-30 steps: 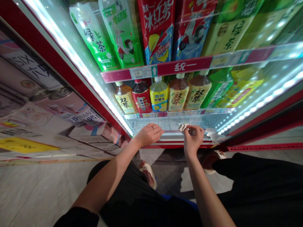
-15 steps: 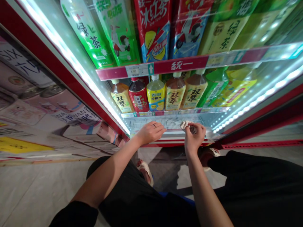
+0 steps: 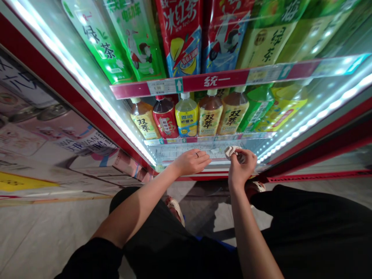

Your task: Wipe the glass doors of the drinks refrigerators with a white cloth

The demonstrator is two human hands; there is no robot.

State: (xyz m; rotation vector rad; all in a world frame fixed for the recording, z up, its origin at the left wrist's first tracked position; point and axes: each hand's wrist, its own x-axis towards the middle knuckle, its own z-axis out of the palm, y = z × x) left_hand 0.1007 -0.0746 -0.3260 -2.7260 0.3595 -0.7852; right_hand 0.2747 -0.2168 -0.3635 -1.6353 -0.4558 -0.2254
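My right hand [image 3: 243, 166] pinches a crumpled white tissue or cloth [image 3: 231, 151] over the low front of a lit drinks cooler. A small pale scrap [image 3: 215, 150] lies on the white wire rack [image 3: 177, 154] at the cooler's bottom. To the left, my left hand [image 3: 193, 161], with a ring on one finger, hovers at or rests on the front edge; I cannot tell if it touches. Its fingers point right, loosely bent and holding nothing visible.
Above the rack, a shelf holds several bottles, among them a yellow lemon drink [image 3: 186, 116]. Larger drinks stand on the shelf with the red label strip [image 3: 216, 81]. Pink-and-white cartons [image 3: 87, 166] are stacked at left. A red frame [image 3: 314, 145] borders the right side.
The view has shifted slightly, so the shelves sit further left. Both hands have moved a little to the right along the cooler front, the tissue still pinched in my right hand.
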